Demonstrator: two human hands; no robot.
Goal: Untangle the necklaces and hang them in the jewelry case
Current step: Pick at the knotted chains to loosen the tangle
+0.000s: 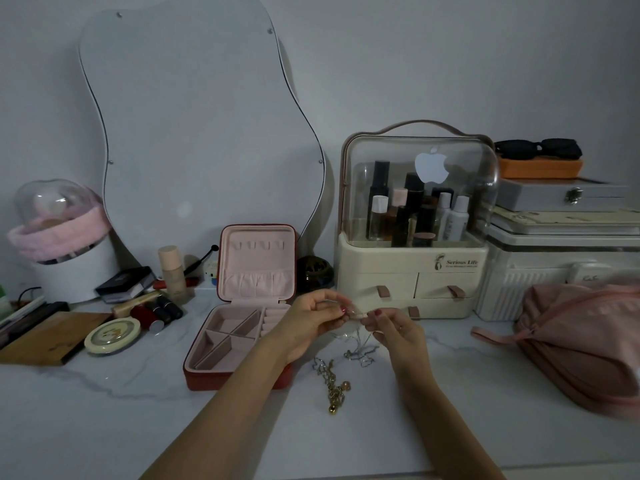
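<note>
Head view: left hand and right hand pinch a thin silver necklace, lifting it clear to work out tangles. Jewelry case stands open just left of the hands, its hooks bare.

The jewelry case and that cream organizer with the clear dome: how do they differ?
The jewelry case is red with pink lining, lid open, compartments bare. The cream organizer is taller, its clear dome closed over bottles, with drawers below. Both stand on the marble counter against the wall.

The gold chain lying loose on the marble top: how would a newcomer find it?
Start at the open red jewelry case with pink lining. Right of it, below both hands, lies the gold chain with round charms; the thin silver chains beside it are finer and paler.
</note>
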